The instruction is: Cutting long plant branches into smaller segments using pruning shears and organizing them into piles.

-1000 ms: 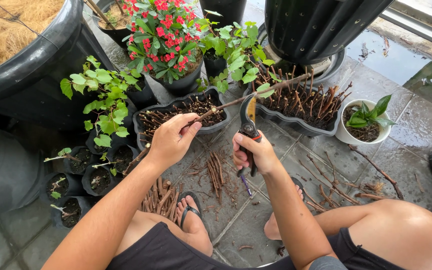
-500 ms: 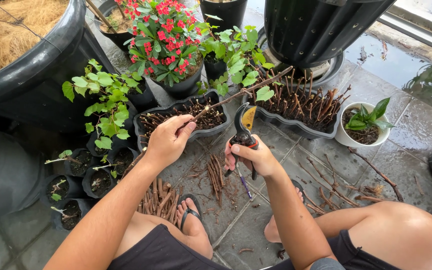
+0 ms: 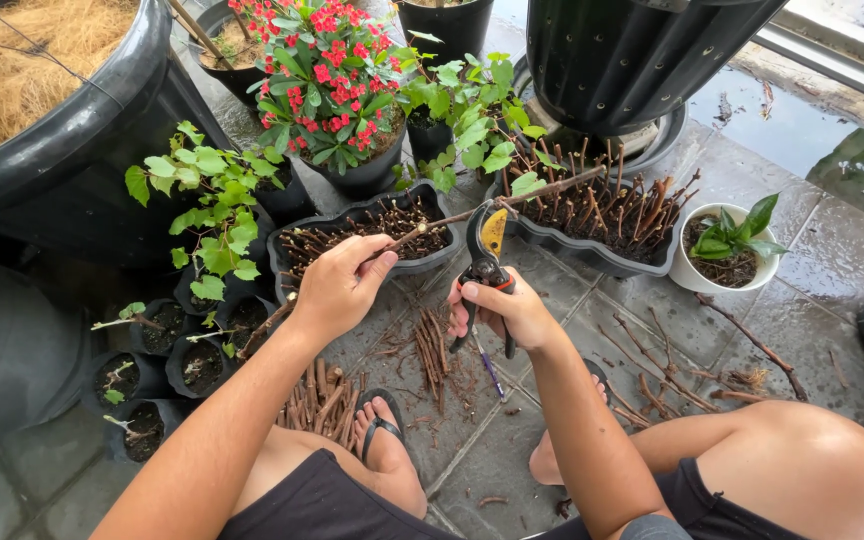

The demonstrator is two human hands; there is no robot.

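Your left hand (image 3: 337,290) is closed in a pinch on the near end of the long thin brown twig (image 3: 482,208), which runs up and to the right, away from you, over the dark scalloped plastic tray (image 3: 277,262) of cuttings. Your right hand (image 3: 512,310) is wrapped around the red-and-black handled pruning shears (image 3: 486,262), whose blades meet the twig about midway, just right of your left hand.
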